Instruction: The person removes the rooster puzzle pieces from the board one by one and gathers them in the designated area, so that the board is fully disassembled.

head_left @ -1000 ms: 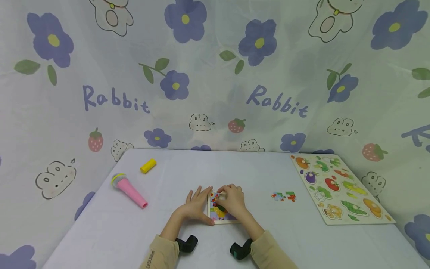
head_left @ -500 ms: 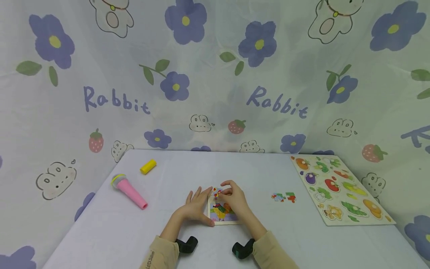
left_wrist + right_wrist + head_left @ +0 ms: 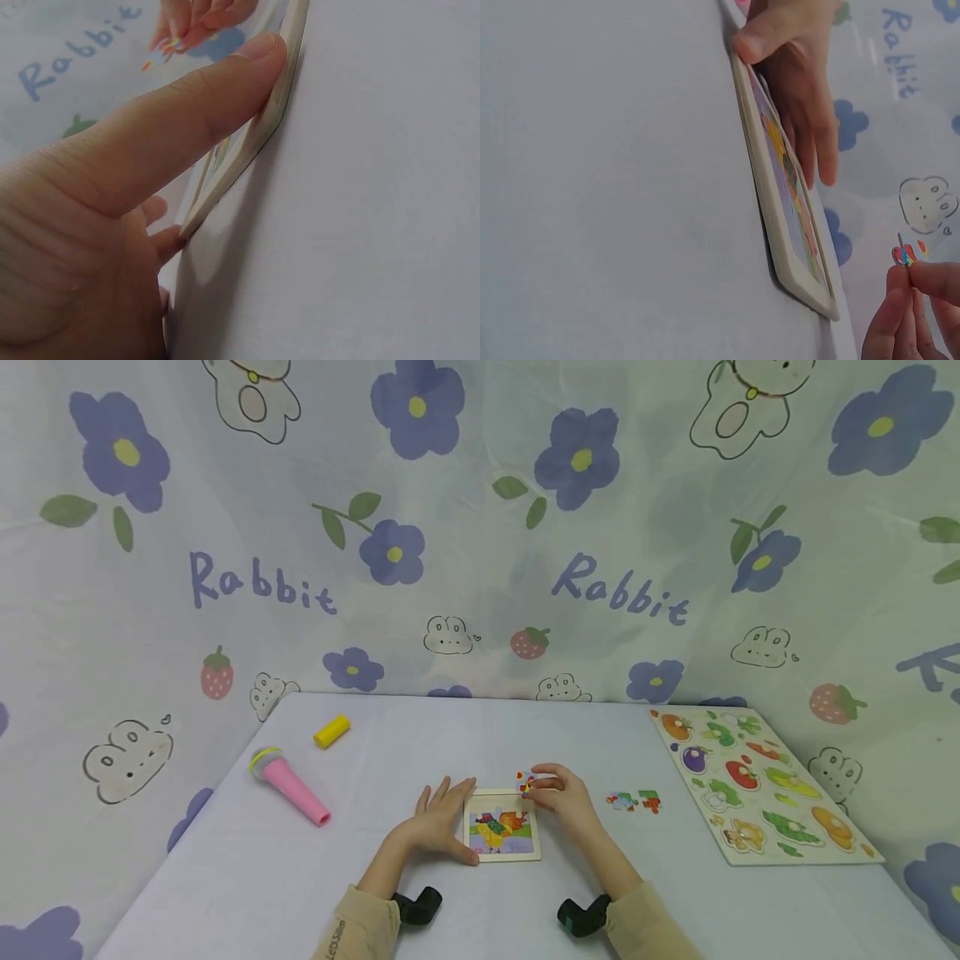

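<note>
A small jigsaw puzzle in a pale wooden frame (image 3: 510, 861) lies at the near middle of the table. Its lower part is filled with a colourful picture, while a bare strip shows along the top. My left hand (image 3: 437, 823) is spread along the left side, its straight thumb (image 3: 202, 112) resting on the rim by the near corner. Over the frame's far right corner, my right hand (image 3: 566, 797) pinches a puzzle piece (image 3: 523, 782) between thumb and fingertips. In the right wrist view that piece (image 3: 904, 256) is held edge-on, raised above the frame.
Two loose puzzle pieces (image 3: 635, 800) lie right of the frame. Farther right is a large board of fruit and vegetable shapes (image 3: 750, 793). A pink toy microphone (image 3: 292, 785) and a yellow cylinder (image 3: 332, 732) lie on the left. A printed curtain (image 3: 480, 527) hangs behind the table.
My right hand has lifted away from the frame's upper left and moved right with the puzzle piece, uncovering the frame's top strip. The left hand stays put.
</note>
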A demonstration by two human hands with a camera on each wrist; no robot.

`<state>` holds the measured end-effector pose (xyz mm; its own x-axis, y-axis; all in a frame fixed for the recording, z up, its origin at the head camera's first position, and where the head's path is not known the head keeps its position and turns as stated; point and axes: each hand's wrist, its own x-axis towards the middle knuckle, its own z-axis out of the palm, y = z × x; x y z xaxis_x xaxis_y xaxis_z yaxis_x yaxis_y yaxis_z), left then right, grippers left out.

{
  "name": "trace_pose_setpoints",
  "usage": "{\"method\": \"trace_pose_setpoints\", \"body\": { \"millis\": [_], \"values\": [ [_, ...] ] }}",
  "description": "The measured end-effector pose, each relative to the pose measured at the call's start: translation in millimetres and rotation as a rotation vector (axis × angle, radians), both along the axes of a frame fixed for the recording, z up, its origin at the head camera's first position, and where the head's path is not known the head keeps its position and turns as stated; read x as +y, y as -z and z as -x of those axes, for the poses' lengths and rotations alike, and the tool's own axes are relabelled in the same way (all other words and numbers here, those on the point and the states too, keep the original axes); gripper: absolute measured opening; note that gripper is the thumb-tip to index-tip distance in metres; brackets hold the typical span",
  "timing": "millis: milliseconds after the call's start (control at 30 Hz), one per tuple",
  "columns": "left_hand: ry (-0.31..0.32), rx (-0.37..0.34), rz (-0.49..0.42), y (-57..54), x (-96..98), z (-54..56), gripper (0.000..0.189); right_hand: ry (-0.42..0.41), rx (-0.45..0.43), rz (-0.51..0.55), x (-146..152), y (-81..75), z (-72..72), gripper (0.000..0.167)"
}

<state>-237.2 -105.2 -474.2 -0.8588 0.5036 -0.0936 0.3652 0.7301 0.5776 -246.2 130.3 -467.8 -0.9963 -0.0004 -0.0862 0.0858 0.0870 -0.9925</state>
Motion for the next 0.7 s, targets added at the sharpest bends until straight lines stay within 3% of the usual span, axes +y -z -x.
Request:
{"method": "trace_pose_setpoints", "body": {
  "millis": [367,700],
  "values": [
    [0.006,0.013,0.001,1.2,-0.2,0.5,0.114,0.076,-0.045,-0.055,25,2.7,-4.2,0.034],
    [0.013,0.020,0.007,2.0,-1.4,1.0,0.113,0.093,-0.054,-0.083,40,3.4,-6.1,0.039]
  ]
}}
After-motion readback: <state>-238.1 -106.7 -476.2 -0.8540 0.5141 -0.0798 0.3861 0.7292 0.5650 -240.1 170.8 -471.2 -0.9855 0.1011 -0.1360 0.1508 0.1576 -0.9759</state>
